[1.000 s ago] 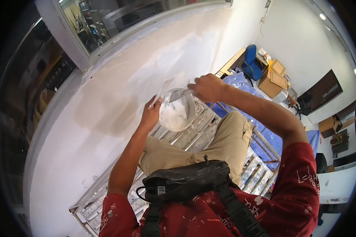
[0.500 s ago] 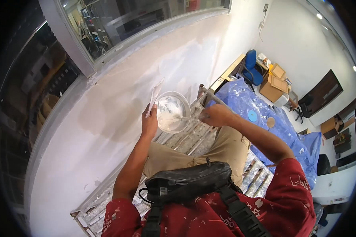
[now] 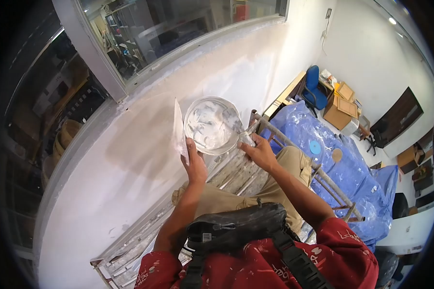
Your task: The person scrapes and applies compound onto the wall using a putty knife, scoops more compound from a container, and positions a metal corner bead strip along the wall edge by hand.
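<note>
1. Bowl (image 3: 213, 120), round: between the two hands, above the slatted platform (image 3: 236, 174), tilted so its inside faces the wearer. Best steadied firmly, with its lip tipped no further, to guard against spills.
2. White paste (image 3: 209, 126): spread unevenly over the bowl's inside, with greyish streaks. Gathering it toward one side would likely make for cleaner loading.
3. Left hand (image 3: 196, 166): fingers curled round the lower end of a flat pale blade (image 3: 178, 127), beside the bowl's left rim. Whether it also bears the bowl cannot be told. The blade's edge is best angled clear of the wall (image 3: 89, 207).
4. Right hand (image 3: 260, 153): thumb and fingers pinching a paste-smeared tool (image 3: 246, 139) at the bowl's right rim; its exact shape is unclear. A light, controlled grip seems advisable.
5. Blue sheeting (image 3: 294, 124): right of the platform, white-spotted.
6. Blue chair (image 3: 313, 86): beyond the sheeting, near cardboard boxes (image 3: 337, 114).
</note>
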A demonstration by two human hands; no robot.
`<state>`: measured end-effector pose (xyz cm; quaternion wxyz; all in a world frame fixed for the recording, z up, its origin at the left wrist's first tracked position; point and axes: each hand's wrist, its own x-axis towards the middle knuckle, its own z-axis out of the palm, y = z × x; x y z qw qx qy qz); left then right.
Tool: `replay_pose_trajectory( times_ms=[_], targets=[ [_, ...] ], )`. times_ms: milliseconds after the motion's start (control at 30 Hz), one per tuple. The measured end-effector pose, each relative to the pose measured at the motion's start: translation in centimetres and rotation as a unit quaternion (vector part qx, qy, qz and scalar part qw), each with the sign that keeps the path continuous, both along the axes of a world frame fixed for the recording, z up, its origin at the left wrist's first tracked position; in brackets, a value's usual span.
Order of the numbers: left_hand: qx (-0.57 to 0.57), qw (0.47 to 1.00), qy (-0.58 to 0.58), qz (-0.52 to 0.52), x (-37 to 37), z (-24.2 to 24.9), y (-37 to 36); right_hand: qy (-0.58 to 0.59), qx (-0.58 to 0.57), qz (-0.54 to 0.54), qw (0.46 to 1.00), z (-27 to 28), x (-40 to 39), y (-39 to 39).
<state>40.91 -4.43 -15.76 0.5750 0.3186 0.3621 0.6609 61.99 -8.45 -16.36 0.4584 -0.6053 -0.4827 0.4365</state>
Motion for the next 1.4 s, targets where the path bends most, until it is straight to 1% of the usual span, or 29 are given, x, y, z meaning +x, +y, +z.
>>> replay_pose_trajectory(
  times_ms=[33, 67, 167, 267, 367, 500, 567, 633, 733, 767, 833, 867, 933, 967, 1033, 1067, 1133, 1200, 1267, 1300, 1333, 1367, 1400],
  targets=[
    [0.029, 0.999, -0.031, -0.006, 0.2, -0.2, -0.5, 0.010, 0.008, -0.014, 1.000, 0.2, -0.2, 0.1],
    [0.037, 0.999, -0.026, 0.014, 0.6, -0.3, -0.9, 0.032, 0.015, -0.017, 0.999, 0.6, -0.3, 0.1],
    [0.048, 0.997, -0.006, 0.066, 1.1, -0.4, -2.0, 0.031, 0.008, -0.005, 0.999, 1.1, -0.1, 0.1],
    [0.030, 0.995, 0.041, 0.085, 0.4, -1.8, -2.4, -0.031, -0.003, 0.026, 0.999, 1.9, 0.8, -0.4],
    [0.028, 0.993, 0.084, 0.077, -0.1, -2.2, -2.7, -0.063, -0.050, 0.085, 0.993, 3.4, 0.8, -1.1],
    [0.034, 0.993, 0.085, 0.078, 0.3, -2.1, -2.7, 0.011, -0.131, 0.125, 0.983, 2.9, 0.7, -1.3],
    [0.036, 0.994, 0.063, 0.079, 0.6, -2.2, -2.8, 0.055, -0.157, 0.142, 0.976, 2.9, 0.8, -1.3],
    [0.043, 0.996, 0.002, 0.078, 1.4, -1.6, -3.3, 0.133, -0.189, 0.184, 0.955, 3.4, 1.2, -1.0],
    [0.021, 0.999, 0.019, 0.020, 0.8, -3.3, -4.1, 0.242, -0.246, 0.242, 0.907, 3.6, 1.6, -0.7],
    [0.016, 0.999, 0.034, 0.018, 0.7, -3.9, -4.1, 0.276, -0.265, 0.260, 0.886, 3.5, 1.8, -0.5],
    [0.006, 0.998, 0.063, 0.016, 0.7, -5.1, -4.0, 0.288, -0.265, 0.243, 0.888, 2.0, 2.2, -0.1],
    [0.025, 0.999, 0.047, 0.006, 0.6, -5.5, -3.8, 0.293, -0.266, 0.236, 0.888, 1.2, 2.3, 0.0],
    [0.061, 0.998, 0.015, -0.015, 0.5, -5.0, -3.5, 0.310, -0.249, 0.221, 0.890, 1.0, 2.2, 0.0],
    [0.055, 0.998, 0.025, -0.035, 0.1, -4.8, -3.3, 0.320, -0.242, 0.212, 0.891, 0.9, 2.3, -0.1],
    [0.040, 0.995, 0.042, -0.079, -0.7, -0.5, -3.4, 0.345, -0.269, 0.223, 0.871, 1.4, 2.9, -0.1],
    [0.069, 0.989, 0.101, -0.079, -0.9, 1.3, -3.0, 0.357, -0.283, 0.228, 0.860, 1.7, 3.2, -0.3],
    [0.099, 0.980, 0.097, -0.143, -2.0, 0.7, -0.1, 0.310, -0.280, 0.215, 0.882, 2.7, 3.1, -0.7],
    [0.139, 0.957, 0.191, -0.168, -2.8, 0.0, 2.1, 0.251, -0.272, 0.210, 0.905, 2.7, 3.2, -0.9],
    [0.165, 0.926, 0.293, -0.174, -3.1, 1.3, 2.7, 0.184, -0.257, 0.210, 0.925, 1.8, 3.4, -0.9],
    [0.170, 0.906, 0.349, -0.169, -3.0, 2.7, 2.2, 0.158, -0.242, 0.214, 0.933, 1.8, 3.5, -0.9],
    [0.175, 0.896, 0.374, -0.161, -2.8, 3.7, 1.8, 0.132, -0.227, 0.218, 0.940, 1.8, 3.5, -0.9],
    [0.169, 0.898, 0.372, -0.164, -2.7, 3.4, 2.0, 0.105, -0.211, 0.222, 0.946, 1.8, 3.6, -0.8],
    [0.163, 0.900, 0.369, -0.166, -2.8, 2.8, 2.5, -0.033, -0.174, 0.226, 0.958, 2.5, 3.9, -0.8]
  ],
)
